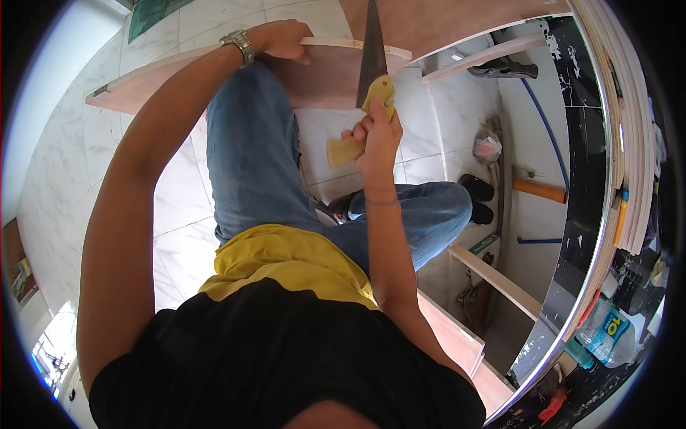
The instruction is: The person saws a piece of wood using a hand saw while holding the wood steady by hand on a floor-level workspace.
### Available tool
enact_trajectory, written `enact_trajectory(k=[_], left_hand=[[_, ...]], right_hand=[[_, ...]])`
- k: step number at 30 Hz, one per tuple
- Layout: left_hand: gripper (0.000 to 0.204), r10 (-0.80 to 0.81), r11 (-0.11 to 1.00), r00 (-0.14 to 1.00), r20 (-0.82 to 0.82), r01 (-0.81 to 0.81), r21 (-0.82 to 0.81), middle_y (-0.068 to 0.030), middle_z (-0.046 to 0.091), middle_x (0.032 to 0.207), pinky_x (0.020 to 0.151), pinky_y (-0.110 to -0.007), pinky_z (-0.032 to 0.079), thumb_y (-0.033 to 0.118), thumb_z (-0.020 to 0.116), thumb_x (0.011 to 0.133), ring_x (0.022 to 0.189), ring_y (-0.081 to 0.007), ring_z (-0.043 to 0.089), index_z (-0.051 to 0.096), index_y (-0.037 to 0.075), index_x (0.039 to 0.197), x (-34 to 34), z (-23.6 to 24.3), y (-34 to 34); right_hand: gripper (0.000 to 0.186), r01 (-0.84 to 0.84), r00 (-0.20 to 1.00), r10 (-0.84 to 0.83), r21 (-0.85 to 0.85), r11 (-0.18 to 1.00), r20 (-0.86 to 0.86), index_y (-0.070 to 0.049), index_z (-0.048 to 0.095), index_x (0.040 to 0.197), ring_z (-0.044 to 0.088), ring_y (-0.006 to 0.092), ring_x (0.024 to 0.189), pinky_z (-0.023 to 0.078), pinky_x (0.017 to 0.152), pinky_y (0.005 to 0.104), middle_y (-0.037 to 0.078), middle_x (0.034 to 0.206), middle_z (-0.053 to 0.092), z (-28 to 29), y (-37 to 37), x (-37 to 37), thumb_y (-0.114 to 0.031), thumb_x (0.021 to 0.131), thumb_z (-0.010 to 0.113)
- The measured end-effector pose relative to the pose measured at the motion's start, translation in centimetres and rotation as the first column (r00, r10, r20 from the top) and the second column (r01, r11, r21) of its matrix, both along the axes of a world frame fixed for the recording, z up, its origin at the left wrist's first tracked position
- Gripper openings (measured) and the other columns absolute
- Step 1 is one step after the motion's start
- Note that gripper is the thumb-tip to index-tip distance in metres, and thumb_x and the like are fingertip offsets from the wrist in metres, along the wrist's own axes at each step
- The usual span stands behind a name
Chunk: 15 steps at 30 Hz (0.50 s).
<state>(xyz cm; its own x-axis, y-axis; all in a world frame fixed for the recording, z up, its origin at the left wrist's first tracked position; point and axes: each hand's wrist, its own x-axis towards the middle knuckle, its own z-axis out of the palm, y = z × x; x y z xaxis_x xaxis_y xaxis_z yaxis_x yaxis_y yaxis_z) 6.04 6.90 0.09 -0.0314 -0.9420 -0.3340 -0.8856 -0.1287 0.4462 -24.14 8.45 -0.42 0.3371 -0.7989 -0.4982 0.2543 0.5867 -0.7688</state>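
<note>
My right hand (379,134) is closed round the pale yellow handle (380,93) of a handsaw. Its grey blade (372,57) points away from me and crosses the light edge of a reddish-brown wooden board (325,75); whether the teeth are in the wood, I cannot tell. My left hand (286,41), with a metal watch at the wrist, grips that board's upper edge to the left of the saw. Below this hand, my jeans-covered left knee is up against the board.
White marbled tiles (414,132) cover the floor. On the right are black footwear (477,199), a dark metal tool (504,68), an orange tube (539,191) and a wooden frame strip (496,281). A bench holds stacked boards (632,129) and a plastic bottle (607,332).
</note>
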Motion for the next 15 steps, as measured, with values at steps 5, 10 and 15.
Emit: enact_trajectory(k=[5, 10, 15], left_hand=[[0.058, 0.025, 0.998, 1.0, 0.017, -0.026, 0.054, -0.0263, 0.068, 0.123, 0.102, -0.045, 0.049, 0.033, 0.079, 0.082, 0.119, -0.041, 0.063, 0.068, -0.004, 0.126, -0.7, 0.2, 0.4], [0.055, -0.03, 1.0, 0.999, 0.044, 0.03, 0.004, -0.0256, 0.069, 0.119, 0.101, -0.046, 0.05, 0.035, 0.079, 0.082, 0.117, -0.0404, 0.063, 0.071, -0.001, 0.124, -1.2, 0.6, 0.1], [0.055, 0.037, 0.998, 0.985, 0.166, -0.028, -0.057, -0.024, 0.072, 0.113, 0.097, -0.047, 0.053, 0.038, 0.079, 0.082, 0.113, -0.039, 0.066, 0.072, 0.001, 0.123, -1.9, 0.3, 0.5]], right_hand=[[0.022, -0.011, 0.996, 0.018, 0.089, 0.996, -0.082, -0.009, 0.054, 0.107, 0.041, 0.0104, 0.048, 0.054, 0.048, 0.0357, -0.003, 0.063, 0.037, 1.9, 6.4, -5.8, -0.026, 0.099, 0.065], [0.016, 0.026, 1.0, -0.026, -0.023, 0.999, 0.006, -0.01, 0.056, 0.106, 0.041, 0.0108, 0.052, 0.055, 0.054, 0.0384, -0.004, 0.065, 0.038, -0.1, -0.7, 1.1, -0.023, 0.101, 0.064], [0.017, 0.049, 0.994, -0.047, -0.018, 0.999, 0.098, -0.008, 0.053, 0.104, 0.043, 0.0115, 0.052, 0.056, 0.053, 0.0385, -0.002, 0.066, 0.04, -0.5, -3.2, 3.5, -0.021, 0.1, 0.062]])
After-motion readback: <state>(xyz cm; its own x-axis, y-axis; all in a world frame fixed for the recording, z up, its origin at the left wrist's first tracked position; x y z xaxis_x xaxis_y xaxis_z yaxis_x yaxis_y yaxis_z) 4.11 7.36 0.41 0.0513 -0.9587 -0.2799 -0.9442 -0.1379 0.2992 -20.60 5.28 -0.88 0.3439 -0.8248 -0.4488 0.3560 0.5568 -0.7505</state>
